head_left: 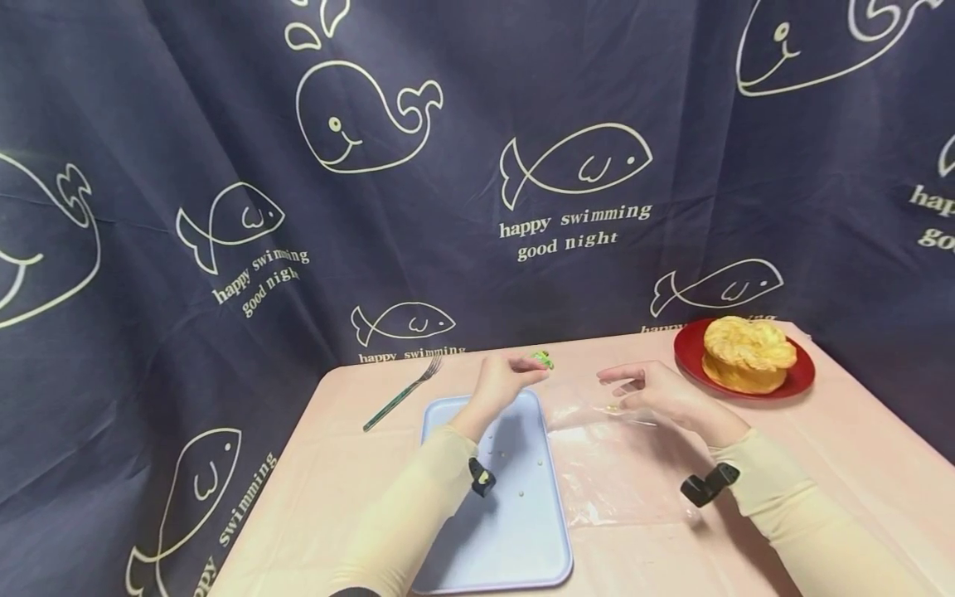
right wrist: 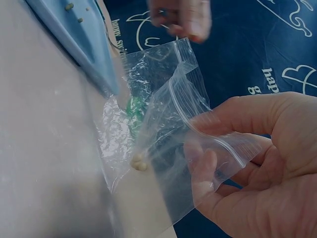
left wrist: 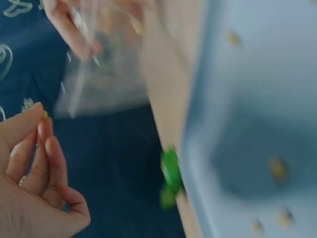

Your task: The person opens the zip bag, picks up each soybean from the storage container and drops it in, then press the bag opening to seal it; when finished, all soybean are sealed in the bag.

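My left hand [head_left: 501, 385] is above the far end of a light blue tray [head_left: 552, 531]. Between its thumb and fingertips it pinches a small pale yellow bean [left wrist: 44, 114]. My right hand [right wrist: 267, 148] grips the mouth of a clear zip bag [right wrist: 163, 99], thumb on one side and fingers on the other. A few beans [right wrist: 139, 162] lie together inside the bag. Several loose beans [left wrist: 278, 169] are scattered on the tray. A green shiny object [left wrist: 171, 168], its kind unclear, lies just beyond the tray.
A fork [head_left: 403, 393] with a dark green handle lies left of the tray. At the back right stands a red plate [head_left: 690, 348] bearing a round golden bread [head_left: 748, 355]. A dark blue curtain [head_left: 477, 182] hangs behind the pink-covered table [head_left: 313, 464].
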`<state>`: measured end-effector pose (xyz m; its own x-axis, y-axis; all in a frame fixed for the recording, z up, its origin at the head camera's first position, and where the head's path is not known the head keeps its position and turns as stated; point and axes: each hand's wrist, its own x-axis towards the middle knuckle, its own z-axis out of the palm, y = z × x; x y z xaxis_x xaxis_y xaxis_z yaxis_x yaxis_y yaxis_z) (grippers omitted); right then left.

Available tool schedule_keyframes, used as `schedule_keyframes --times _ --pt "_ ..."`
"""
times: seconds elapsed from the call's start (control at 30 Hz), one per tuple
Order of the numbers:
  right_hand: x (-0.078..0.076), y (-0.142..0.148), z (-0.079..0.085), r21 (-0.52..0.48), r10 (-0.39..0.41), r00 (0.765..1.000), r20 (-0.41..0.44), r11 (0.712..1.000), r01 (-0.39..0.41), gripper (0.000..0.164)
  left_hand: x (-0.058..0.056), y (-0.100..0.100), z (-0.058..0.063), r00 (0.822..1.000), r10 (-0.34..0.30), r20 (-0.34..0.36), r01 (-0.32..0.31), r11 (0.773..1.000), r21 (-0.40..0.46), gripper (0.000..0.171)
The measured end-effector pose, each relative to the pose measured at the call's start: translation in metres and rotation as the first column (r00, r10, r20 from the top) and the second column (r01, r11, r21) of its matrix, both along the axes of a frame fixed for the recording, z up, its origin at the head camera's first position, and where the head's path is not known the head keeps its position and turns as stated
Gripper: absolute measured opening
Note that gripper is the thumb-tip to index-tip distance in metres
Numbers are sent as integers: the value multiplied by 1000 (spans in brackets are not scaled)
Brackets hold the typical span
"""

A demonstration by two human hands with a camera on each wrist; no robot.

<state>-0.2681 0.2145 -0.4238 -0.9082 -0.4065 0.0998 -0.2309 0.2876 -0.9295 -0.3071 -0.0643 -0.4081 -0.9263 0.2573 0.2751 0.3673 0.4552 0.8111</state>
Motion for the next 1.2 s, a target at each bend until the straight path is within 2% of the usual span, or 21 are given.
schedule_keyframes --times 0.07,0.13,0.27,0.47,0.63,0.73,0.83,1.03,1.2 --pt "0 0 0 5 4 1000 -12 1000 -4 55 3 16 5 999 -45 -21 45 999 23 10" --pt "0 0 0 13 7 1000 -27 1000 -7 55 5 29 7 995 -94 -41 94 996 8 9" --pt "-1 -2 0 13 10 999 -37 1000 -9 54 8 46 5 989 -146 -28 145 989 -41 8" --pt "-1 -3 -1 11 9 999 -44 1000 -8 54 8 52 -2 989 -144 -8 144 987 -66 10" --pt "0 -3 0 10 4 999 -36 1000 -3 54 6 48 -4 986 -165 -37 162 984 -66 10" --pt "0 -3 1 14 2 1000 -26 1000 -2 55 4 38 -4 981 -174 -85 170 984 -51 12" --pt "-1 -5 0 11 -1 1000 -6 1000 1 55 0 20 -4 984 -146 -106 145 989 -14 15" --pt "-2 -4 -1 -20 -9 999 41 1000 10 56 -2 -33 1 999 -19 -42 20 999 32 18" --pt "-2 -4 -2 -34 -6 998 58 999 8 56 -1 -80 0 996 87 1 -87 996 9 16"
